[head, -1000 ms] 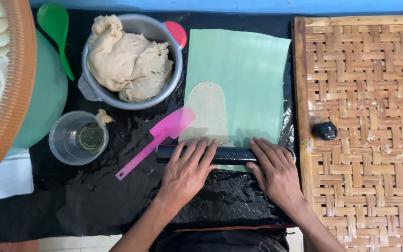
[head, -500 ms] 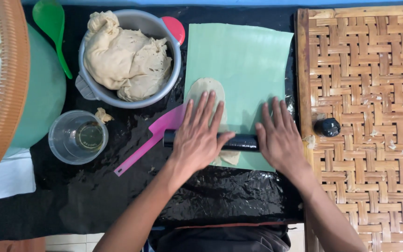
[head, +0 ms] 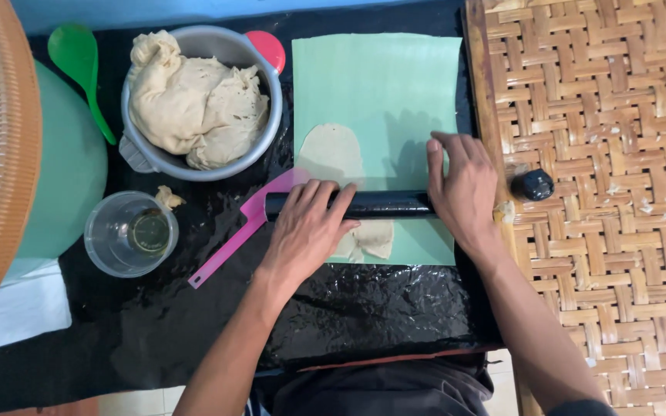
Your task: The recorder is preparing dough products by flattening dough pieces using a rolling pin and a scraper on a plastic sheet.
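Pressing flat, palm down w/ fingers spread, the left hand lies on the black rolling pin; right hand rests open on the pin's other end, neither gripping. Pin lies across a thin dough sheet on the green mat, near the mat's front edge. Pink spatula touches the mat's left edge. Metal bowl w/ dough sits at back left; clear cup in front of it.
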